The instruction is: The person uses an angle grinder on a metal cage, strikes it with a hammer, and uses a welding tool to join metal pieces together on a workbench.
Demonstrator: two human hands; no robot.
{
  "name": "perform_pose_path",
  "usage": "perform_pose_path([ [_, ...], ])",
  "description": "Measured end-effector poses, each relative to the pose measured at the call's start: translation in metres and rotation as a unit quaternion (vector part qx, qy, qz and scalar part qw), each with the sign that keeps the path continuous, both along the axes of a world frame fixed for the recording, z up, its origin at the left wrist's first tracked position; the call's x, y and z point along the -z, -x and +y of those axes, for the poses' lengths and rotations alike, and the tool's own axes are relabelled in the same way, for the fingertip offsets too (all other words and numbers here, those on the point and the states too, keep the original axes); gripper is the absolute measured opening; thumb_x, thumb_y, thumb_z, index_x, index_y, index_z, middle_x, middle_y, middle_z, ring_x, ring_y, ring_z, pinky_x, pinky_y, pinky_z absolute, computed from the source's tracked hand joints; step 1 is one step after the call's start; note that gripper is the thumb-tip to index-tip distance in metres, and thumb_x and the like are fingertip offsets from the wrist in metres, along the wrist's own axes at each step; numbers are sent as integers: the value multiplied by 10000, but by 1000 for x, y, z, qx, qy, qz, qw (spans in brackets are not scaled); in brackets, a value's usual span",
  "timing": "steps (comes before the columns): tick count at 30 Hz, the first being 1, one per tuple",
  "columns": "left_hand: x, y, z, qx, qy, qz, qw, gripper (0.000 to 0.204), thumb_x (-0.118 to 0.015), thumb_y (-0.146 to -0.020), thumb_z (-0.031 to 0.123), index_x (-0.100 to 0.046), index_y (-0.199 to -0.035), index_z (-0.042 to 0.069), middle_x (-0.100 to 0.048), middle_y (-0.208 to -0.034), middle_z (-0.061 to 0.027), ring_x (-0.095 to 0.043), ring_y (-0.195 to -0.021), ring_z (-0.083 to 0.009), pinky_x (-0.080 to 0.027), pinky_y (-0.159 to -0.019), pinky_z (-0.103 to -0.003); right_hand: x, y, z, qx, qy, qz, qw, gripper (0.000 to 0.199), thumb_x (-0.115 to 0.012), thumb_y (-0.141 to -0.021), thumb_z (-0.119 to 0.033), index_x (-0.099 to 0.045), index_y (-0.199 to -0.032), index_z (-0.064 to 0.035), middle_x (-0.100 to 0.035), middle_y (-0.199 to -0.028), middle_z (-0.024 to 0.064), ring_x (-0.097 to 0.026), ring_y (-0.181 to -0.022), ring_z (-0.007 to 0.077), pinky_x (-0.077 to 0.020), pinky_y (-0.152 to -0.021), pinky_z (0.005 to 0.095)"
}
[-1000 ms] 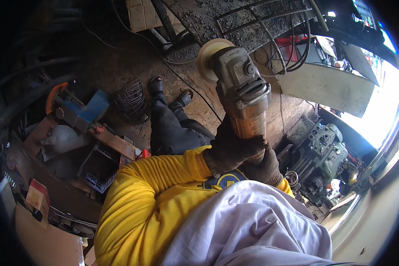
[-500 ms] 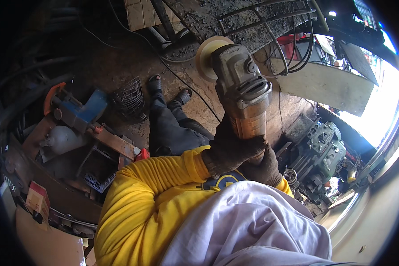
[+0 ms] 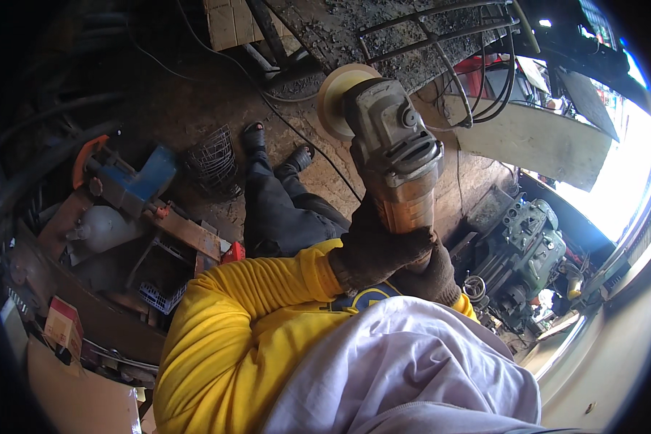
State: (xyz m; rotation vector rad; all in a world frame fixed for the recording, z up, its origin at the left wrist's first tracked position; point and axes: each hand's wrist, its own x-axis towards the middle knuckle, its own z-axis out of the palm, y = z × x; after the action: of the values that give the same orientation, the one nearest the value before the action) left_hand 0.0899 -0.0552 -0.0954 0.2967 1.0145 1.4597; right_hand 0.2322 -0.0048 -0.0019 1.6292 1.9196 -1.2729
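I hold an angle grinder upright in front of me, its grey metal head and tan round disc pointing away. My left hand, in a dark glove on a yellow sleeve, is wrapped around the grinder's orange-brown body. My right hand, also gloved, grips the same body just below and behind it and is partly hidden. A white cloth covers the lower view.
Below are my legs in dark trousers and sandals on a dirt floor. A wire basket, a blue and orange machine and a white cylinder lie left. A bent metal rod frame stands ahead, a greasy engine block right.
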Motion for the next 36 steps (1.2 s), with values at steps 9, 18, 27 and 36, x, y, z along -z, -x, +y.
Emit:
perform_pose_path([
  [9, -5, 2, 0, -14, 1, 19, 1000, 814, -857, -784, 383, -441, -1389, 32, -590, -1266, -150, -640, -1128, -265, -530, -982, -428, -2, 5, 0, 13, 6, 5, 1000, 862, -923, -746, -226, -451, -1440, -31, -636, -1345, 202, -631, -1249, 296, -505, -1040, 413],
  [18, -5, 4, 0, -6, 17, 34, 999, 828, -860, -770, 393, -446, -1391, 33, -597, -1264, -154, -639, -1137, -272, -530, -987, -434, -3, 9, 2, 21, 13, -2, 1000, 862, -923, -747, -221, -455, -1442, -21, -629, -1359, 206, -623, -1261, 296, -500, -1047, 415],
  [27, -1, 5, 2, 0, 5, 19, 1000, 776, -855, -779, 351, -465, -1372, 37, -604, -1259, -143, -638, -1137, -264, -529, -986, -430, 3, 5, 2, 10, 13, 4, 1000, 866, -926, -745, -229, -453, -1440, -23, -629, -1358, 205, -616, -1269, 298, -493, -1055, 416],
  [36, -2, 5, 1, -1, 6, 28, 1000, 729, -848, -789, 325, -477, -1349, 40, -617, -1232, -133, -643, -1115, -247, -532, -978, -424, 0, 9, 1, 22, 1, 6, 1000, 864, -928, -742, -238, -461, -1440, -34, -634, -1350, 204, -621, -1264, 295, -496, -1050, 416],
])
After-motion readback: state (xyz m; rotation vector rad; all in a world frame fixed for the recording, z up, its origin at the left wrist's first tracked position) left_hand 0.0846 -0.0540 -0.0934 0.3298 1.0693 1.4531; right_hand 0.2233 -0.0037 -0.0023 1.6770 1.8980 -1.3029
